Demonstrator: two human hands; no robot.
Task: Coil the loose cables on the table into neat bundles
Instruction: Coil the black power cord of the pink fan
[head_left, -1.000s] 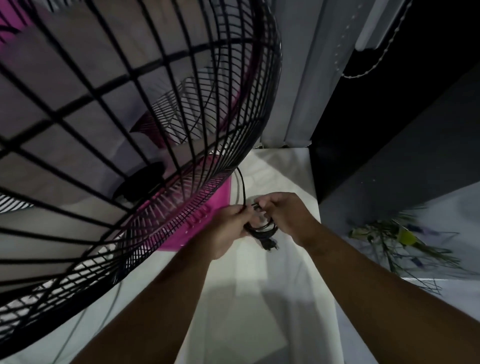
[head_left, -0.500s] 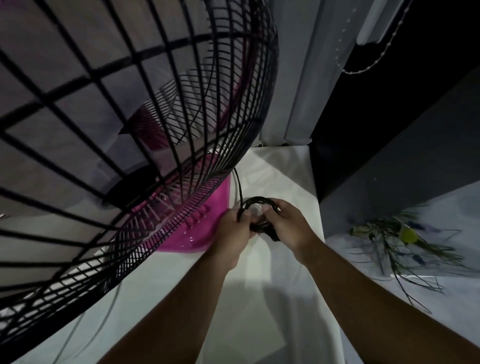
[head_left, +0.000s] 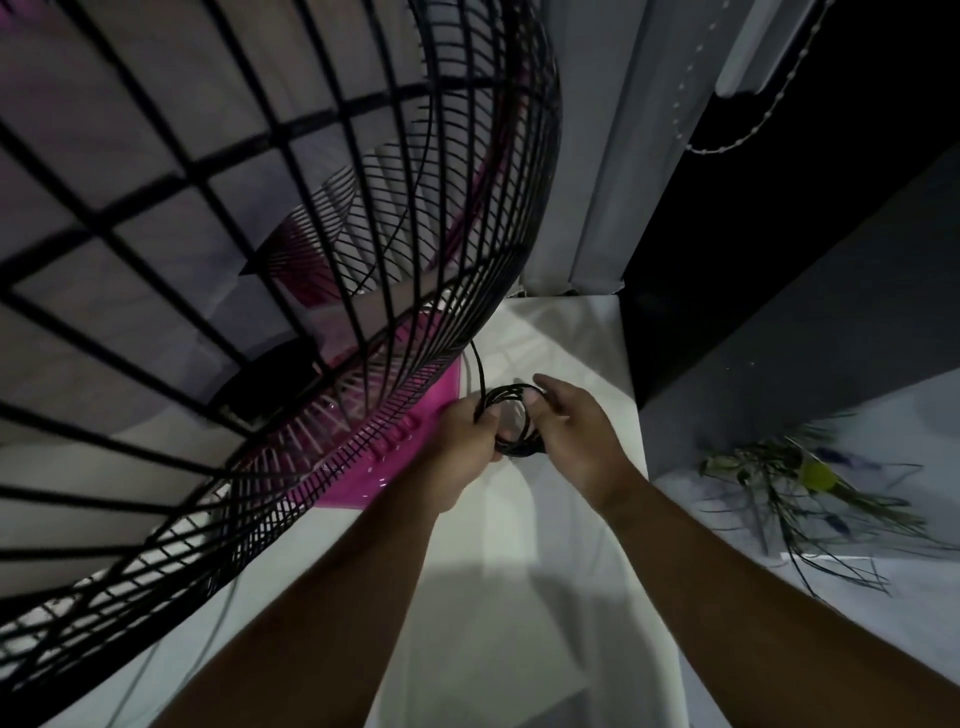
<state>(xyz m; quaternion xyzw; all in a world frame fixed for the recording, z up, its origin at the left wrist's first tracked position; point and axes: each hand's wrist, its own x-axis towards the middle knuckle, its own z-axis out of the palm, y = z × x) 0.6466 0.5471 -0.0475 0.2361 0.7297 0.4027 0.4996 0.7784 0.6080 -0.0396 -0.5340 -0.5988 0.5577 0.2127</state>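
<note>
Cable coil is pinched from both sides: left hand grips its left edge, right hand curls round the right. Below the grip is the table. The tail runs up from the grip behind the fan. Risk: little slack looks left, so another wrap could tug the fan, or the loops could spring free.
</note>
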